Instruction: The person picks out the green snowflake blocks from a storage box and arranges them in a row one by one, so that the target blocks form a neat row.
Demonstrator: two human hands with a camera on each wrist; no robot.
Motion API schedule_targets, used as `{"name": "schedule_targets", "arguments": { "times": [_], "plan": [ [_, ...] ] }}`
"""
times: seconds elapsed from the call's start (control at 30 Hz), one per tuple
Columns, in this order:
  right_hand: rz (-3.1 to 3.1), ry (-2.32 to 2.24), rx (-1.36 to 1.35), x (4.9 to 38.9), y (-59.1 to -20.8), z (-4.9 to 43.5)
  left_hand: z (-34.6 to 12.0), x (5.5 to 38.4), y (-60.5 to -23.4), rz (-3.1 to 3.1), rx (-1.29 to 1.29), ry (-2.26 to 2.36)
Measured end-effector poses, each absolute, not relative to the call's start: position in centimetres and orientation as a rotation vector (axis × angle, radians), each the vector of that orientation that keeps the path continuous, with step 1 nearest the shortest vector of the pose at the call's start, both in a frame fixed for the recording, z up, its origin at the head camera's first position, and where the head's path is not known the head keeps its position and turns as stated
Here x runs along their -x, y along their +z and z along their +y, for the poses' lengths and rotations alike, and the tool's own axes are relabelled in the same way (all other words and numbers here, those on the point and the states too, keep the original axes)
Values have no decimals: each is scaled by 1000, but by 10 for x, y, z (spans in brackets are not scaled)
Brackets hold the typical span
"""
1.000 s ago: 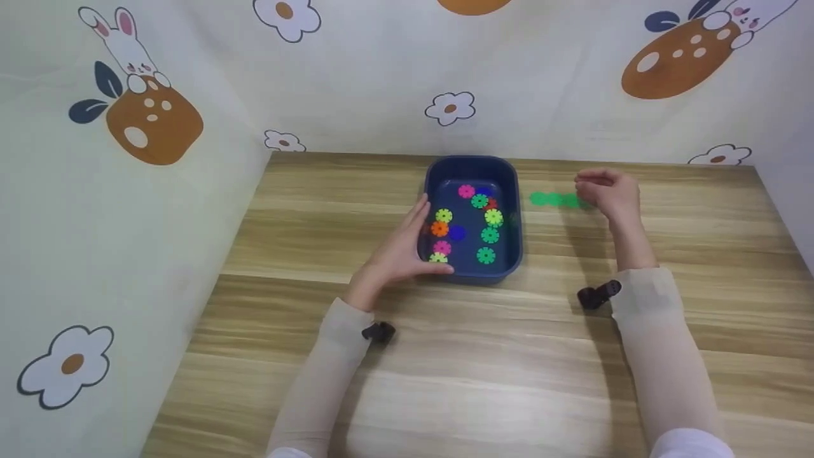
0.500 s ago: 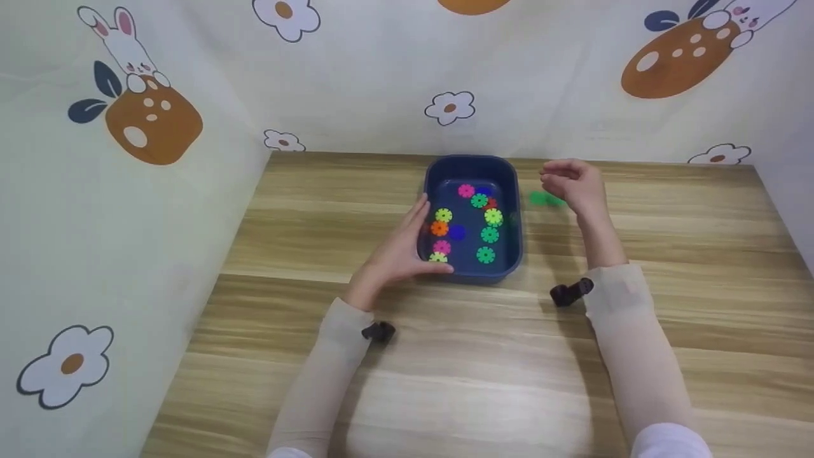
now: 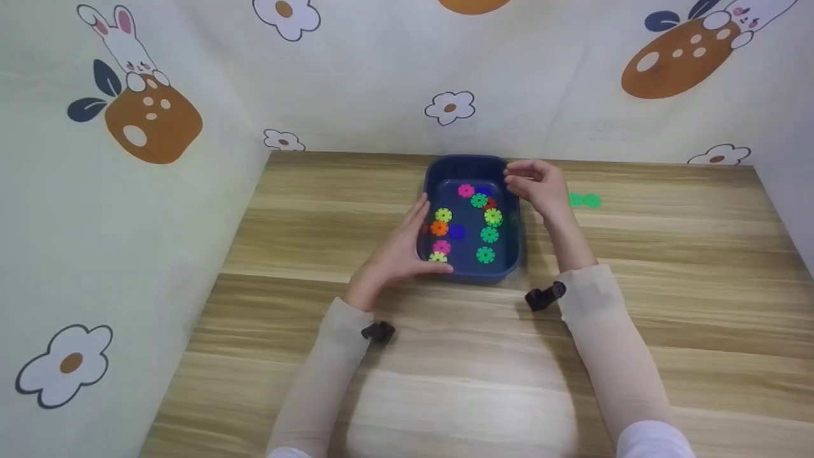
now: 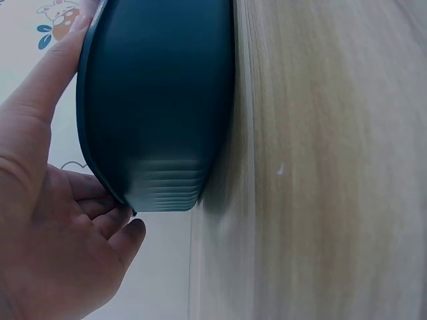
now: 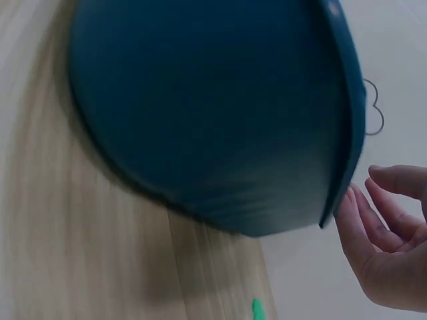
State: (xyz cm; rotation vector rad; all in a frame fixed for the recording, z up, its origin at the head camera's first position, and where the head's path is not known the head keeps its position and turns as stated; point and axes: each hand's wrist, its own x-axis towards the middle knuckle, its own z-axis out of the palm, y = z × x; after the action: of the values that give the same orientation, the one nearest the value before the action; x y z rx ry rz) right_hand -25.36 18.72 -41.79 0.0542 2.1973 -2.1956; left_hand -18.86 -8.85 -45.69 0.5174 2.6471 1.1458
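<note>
Tray point(image 3: 477, 277) in dark blue sits toward the far side of the wooden table point(image 3: 470, 369), with flower-shaped discs point(image 3: 489, 235) in pink, green, yellow, orange, red and blue inside. From here I see the person's left hand point(image 3: 397, 252) spread wide about its near left corner, thumb along the near rim. The right hand point(image 3: 542, 192) is at the far right corner, fingers gently bent, narrowly apart from the thumb; whether it touches, I can't tell. Green discs point(image 3: 586, 201) lie on the table, right of that hand.
</note>
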Motion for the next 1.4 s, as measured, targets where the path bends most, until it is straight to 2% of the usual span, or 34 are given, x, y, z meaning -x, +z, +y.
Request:
{"name": "schedule_targets", "arguments": {
  "times": [0.53,1.03,1.4],
  "plan": [
    [2401,-1946,24,257,-426,142,-90,188,-457,2640,-520,1153],
    [2480,-1538,-36,266,-446,128,-88,188,-454,2648,-505,1105],
    [2500,-1206,198,263,-454,121,-89,188,-456,2642,-513,1117]
  ]
}}
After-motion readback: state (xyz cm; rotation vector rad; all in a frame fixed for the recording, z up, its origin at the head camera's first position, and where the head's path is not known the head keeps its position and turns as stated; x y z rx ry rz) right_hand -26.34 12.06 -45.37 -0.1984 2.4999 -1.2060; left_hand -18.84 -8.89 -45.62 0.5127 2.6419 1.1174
